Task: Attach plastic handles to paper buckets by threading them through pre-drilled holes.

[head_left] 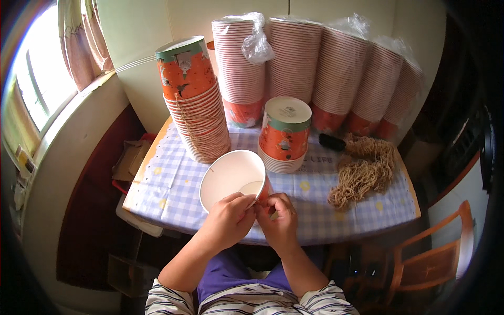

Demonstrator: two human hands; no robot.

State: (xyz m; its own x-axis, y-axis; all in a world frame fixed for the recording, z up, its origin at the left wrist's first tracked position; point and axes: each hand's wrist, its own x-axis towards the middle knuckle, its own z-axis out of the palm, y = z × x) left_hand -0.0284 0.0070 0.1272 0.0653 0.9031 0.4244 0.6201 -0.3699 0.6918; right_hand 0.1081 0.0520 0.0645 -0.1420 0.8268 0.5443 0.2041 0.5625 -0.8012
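A large paper bucket (224, 181), white inside and orange outside, is tilted at the table's near edge with its mouth toward me. My left hand (231, 216) is closed in a pinch on the bucket's near right rim. Right beside it, my right hand (279, 218) pinches with its fingertips at the same spot; what lies between them is too small to make out. On the rim's far left is a tiny brown mark. Behind stands a short upside-down stack of orange and green buckets (285, 131). A bundle of brown twine (362, 176) with a black band lies to the right.
A tall leaning stack of buckets (197, 115) with twine strands hanging down it stands at the back left. Several plastic-wrapped bucket stacks (294, 60) line the wall. A checked tablecloth (315, 210) covers the table. A wooden chair (433, 257) is at the lower right.
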